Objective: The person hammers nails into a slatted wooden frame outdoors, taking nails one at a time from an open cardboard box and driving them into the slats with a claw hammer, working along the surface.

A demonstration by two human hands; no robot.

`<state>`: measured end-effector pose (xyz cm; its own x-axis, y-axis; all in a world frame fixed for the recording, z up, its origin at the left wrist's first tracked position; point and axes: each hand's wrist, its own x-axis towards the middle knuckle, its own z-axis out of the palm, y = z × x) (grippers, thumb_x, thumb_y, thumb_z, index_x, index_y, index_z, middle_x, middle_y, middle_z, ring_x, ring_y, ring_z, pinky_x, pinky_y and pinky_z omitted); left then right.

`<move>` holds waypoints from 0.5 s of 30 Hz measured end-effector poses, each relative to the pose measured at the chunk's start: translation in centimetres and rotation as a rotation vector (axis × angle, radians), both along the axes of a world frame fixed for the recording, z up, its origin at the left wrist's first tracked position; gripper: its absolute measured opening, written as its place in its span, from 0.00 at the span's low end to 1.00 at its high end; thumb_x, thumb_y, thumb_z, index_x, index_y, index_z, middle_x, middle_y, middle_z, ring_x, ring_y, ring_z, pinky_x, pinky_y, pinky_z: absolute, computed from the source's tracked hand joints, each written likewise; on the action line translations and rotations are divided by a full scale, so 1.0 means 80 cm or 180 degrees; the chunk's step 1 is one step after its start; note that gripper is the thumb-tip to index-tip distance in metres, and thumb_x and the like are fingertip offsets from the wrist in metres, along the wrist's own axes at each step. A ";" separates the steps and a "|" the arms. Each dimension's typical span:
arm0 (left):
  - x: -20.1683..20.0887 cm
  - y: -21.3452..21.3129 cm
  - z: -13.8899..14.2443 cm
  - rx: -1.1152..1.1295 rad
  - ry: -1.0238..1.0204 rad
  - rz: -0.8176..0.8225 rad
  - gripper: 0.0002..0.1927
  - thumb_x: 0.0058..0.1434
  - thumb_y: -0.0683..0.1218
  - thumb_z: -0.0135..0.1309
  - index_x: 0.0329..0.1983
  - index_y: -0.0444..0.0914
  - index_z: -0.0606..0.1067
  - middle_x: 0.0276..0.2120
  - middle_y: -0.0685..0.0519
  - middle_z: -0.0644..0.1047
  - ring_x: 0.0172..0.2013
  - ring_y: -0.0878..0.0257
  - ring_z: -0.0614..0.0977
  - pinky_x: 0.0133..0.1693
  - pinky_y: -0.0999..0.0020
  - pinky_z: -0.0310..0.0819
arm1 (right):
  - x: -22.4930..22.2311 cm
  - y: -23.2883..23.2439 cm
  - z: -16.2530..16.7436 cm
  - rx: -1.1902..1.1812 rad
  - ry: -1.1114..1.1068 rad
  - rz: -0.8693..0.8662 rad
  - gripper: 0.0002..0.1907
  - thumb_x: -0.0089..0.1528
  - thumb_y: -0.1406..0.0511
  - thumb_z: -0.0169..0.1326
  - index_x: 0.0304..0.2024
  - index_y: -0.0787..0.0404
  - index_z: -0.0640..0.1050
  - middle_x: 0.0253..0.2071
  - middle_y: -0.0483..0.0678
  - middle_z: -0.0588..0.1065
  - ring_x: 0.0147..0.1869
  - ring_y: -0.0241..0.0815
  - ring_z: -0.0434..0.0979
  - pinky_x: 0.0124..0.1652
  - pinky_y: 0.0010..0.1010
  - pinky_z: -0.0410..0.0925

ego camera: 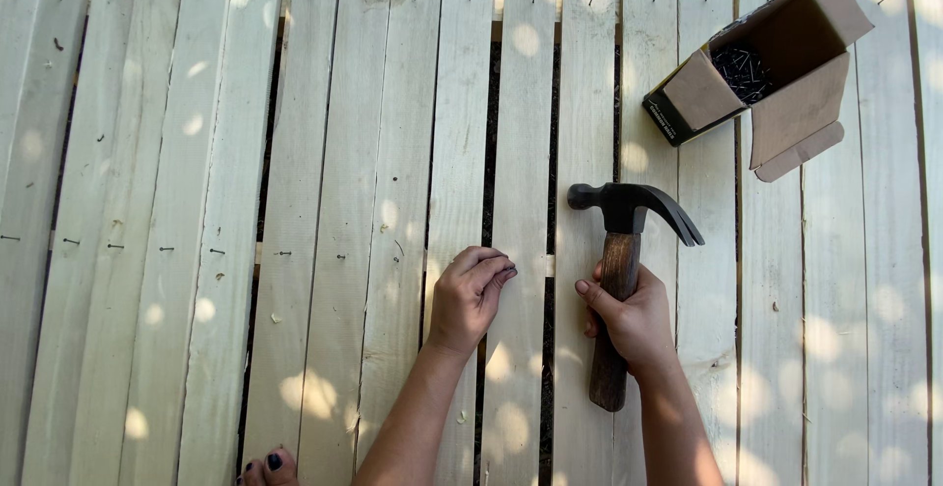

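Right hand [637, 321] grip clenches a dark-headed, brown-handled claw hammer [621, 270]; left hand [471, 294] pinches fingertips on pale planks [393, 152]

Bare forearms without sleeves, dark-painted nails on the left hand [470, 294], seemingly on the toes [267, 466] too.

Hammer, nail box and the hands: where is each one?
Hammer [629, 206], head view, on the black metal head.
Nail box [801, 103], head view, on a brown flap.
Left hand [470, 294], head view, on its back.
Right hand [638, 319], head view, on its back.
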<state>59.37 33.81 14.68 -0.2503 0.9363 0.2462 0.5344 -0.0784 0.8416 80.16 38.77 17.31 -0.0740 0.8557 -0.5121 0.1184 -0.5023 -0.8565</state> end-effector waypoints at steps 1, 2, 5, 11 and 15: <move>0.001 0.001 -0.002 -0.0007 0.0101 0.0018 0.04 0.59 0.39 0.63 0.37 0.36 0.81 0.37 0.53 0.81 0.36 0.58 0.85 0.37 0.68 0.81 | 0.000 0.000 -0.002 -0.0010 -0.0032 0.0022 0.12 0.57 0.71 0.62 0.38 0.64 0.71 0.22 0.48 0.71 0.17 0.39 0.69 0.18 0.32 0.64; 0.003 0.002 -0.004 -0.0055 0.0197 0.0071 0.03 0.59 0.39 0.63 0.36 0.37 0.81 0.37 0.53 0.81 0.36 0.58 0.85 0.37 0.67 0.80 | 0.000 0.000 -0.003 -0.0001 -0.0057 0.0040 0.12 0.57 0.71 0.62 0.38 0.64 0.71 0.22 0.48 0.71 0.17 0.39 0.69 0.18 0.32 0.64; 0.005 0.007 -0.008 -0.0113 0.0472 0.0177 0.03 0.58 0.40 0.64 0.35 0.38 0.81 0.37 0.54 0.82 0.36 0.57 0.84 0.38 0.65 0.80 | -0.002 0.002 -0.002 -0.0033 -0.0017 0.0019 0.13 0.57 0.71 0.62 0.38 0.63 0.71 0.22 0.47 0.72 0.17 0.38 0.70 0.18 0.32 0.65; 0.011 0.007 -0.006 -0.0065 0.0665 0.0181 0.04 0.58 0.40 0.64 0.35 0.38 0.80 0.37 0.54 0.82 0.37 0.57 0.84 0.39 0.65 0.80 | 0.002 0.003 0.003 -0.0109 0.0027 0.0044 0.13 0.56 0.71 0.62 0.38 0.64 0.71 0.23 0.46 0.72 0.17 0.38 0.70 0.19 0.32 0.65; 0.015 0.005 -0.005 0.0020 0.0770 0.0129 0.04 0.57 0.40 0.64 0.35 0.38 0.81 0.37 0.54 0.82 0.37 0.57 0.84 0.39 0.65 0.80 | 0.008 -0.003 -0.003 -0.0081 0.0038 0.0151 0.13 0.57 0.69 0.63 0.38 0.64 0.71 0.22 0.47 0.71 0.17 0.37 0.69 0.18 0.32 0.64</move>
<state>60.58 34.20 14.27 -0.2207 0.9250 0.3094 0.7233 -0.0576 0.6882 80.78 38.55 17.04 -0.1203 0.8378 -0.5326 0.1326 -0.5181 -0.8450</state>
